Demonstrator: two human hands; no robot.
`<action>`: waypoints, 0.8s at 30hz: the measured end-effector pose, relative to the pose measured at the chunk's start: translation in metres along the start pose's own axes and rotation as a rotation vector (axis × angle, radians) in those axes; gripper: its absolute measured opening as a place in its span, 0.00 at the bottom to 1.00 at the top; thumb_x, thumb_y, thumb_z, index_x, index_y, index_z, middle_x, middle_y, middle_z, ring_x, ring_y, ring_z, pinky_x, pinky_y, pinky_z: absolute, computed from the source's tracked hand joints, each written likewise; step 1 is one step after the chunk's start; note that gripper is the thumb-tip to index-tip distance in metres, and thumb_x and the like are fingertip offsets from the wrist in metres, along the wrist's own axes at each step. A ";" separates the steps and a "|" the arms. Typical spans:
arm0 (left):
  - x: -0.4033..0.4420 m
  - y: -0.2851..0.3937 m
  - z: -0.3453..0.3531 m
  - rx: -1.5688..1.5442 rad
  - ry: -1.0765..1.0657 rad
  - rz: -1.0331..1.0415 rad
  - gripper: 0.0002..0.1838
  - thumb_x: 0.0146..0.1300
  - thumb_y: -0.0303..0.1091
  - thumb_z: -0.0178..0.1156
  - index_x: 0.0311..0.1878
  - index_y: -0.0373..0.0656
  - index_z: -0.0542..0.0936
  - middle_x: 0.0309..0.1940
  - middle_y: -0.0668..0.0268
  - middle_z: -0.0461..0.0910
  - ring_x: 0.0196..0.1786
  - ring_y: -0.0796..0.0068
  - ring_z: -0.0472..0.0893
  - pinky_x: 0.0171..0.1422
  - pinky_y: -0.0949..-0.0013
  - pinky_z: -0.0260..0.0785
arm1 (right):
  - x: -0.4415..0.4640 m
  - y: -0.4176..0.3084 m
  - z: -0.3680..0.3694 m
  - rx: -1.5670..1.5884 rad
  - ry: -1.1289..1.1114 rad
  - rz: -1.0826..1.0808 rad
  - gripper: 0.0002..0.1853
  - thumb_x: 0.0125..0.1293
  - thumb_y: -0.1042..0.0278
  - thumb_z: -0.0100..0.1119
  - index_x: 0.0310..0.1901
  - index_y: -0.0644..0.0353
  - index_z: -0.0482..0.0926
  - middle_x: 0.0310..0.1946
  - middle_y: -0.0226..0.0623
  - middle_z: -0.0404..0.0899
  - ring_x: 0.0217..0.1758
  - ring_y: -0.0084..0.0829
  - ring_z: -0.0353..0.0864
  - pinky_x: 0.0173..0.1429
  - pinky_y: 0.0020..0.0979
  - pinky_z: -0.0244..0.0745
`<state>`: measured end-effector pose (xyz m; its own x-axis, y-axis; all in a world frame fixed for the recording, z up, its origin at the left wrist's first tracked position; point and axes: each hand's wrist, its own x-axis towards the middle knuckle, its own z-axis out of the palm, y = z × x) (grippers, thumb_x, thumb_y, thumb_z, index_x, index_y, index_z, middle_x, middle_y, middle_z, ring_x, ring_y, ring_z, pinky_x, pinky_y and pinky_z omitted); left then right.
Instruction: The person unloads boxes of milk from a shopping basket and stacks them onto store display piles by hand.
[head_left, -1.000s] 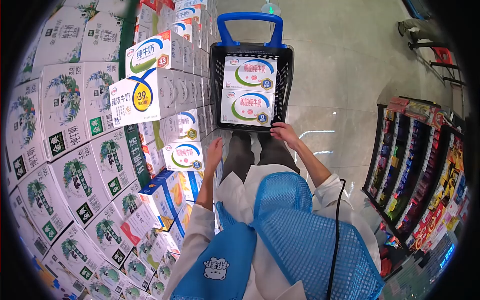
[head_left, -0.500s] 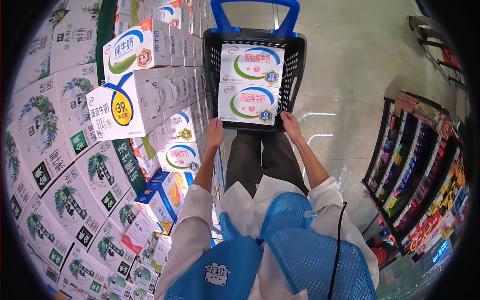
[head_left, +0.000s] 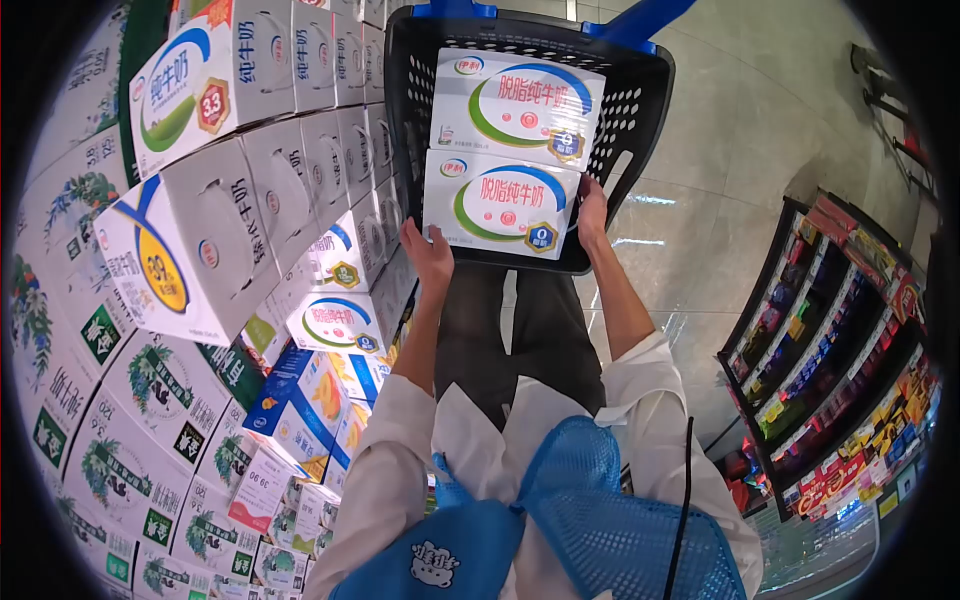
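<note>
Lying in black basket (head_left: 638, 128), upper centre of frame, lower milk carton (head_left: 490, 215) sits between left grip (head_left: 428, 255) and right grip (head_left: 594, 212), both beside its edges; cannot tell whether either pinches.

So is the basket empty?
No, the basket isn't empty: two white boxes lie inside its walls. Can't tell if more are underneath.

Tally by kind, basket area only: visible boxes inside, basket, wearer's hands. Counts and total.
White milk boxes: 2
Black basket: 1
Wearer's hands, left hand and right hand: 2
Total: 5
</note>
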<state>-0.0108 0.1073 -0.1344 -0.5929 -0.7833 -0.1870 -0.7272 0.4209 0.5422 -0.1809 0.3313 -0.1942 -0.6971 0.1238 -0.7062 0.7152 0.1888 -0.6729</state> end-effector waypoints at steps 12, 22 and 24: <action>0.024 -0.011 0.014 -0.137 -0.251 -0.092 0.28 0.73 0.45 0.40 0.60 0.25 0.68 0.55 0.36 0.71 0.57 0.37 0.70 0.62 0.57 0.62 | 0.034 0.019 0.003 0.244 -0.161 0.168 0.23 0.74 0.59 0.33 0.58 0.65 0.73 0.55 0.40 0.78 0.57 0.32 0.75 0.64 0.30 0.64; 0.051 -0.016 0.014 -0.432 -0.497 -0.479 0.43 0.71 0.65 0.31 0.60 0.27 0.71 0.54 0.46 0.76 0.60 0.48 0.73 0.65 0.64 0.59 | 0.034 0.013 0.013 0.098 -0.101 0.218 0.24 0.73 0.55 0.36 0.57 0.65 0.74 0.52 0.42 0.79 0.51 0.32 0.79 0.56 0.30 0.71; 0.051 -0.013 0.015 -0.459 -0.476 -0.487 0.43 0.71 0.65 0.31 0.61 0.29 0.71 0.55 0.46 0.76 0.60 0.49 0.73 0.65 0.63 0.59 | 0.028 0.006 0.018 0.120 -0.082 0.236 0.24 0.74 0.55 0.35 0.58 0.64 0.73 0.53 0.42 0.79 0.52 0.33 0.78 0.57 0.31 0.71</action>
<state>-0.0369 0.0694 -0.1633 -0.4054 -0.5089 -0.7594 -0.7881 -0.2263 0.5724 -0.1955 0.3179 -0.2221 -0.5074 0.0708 -0.8588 0.8617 0.0465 -0.5053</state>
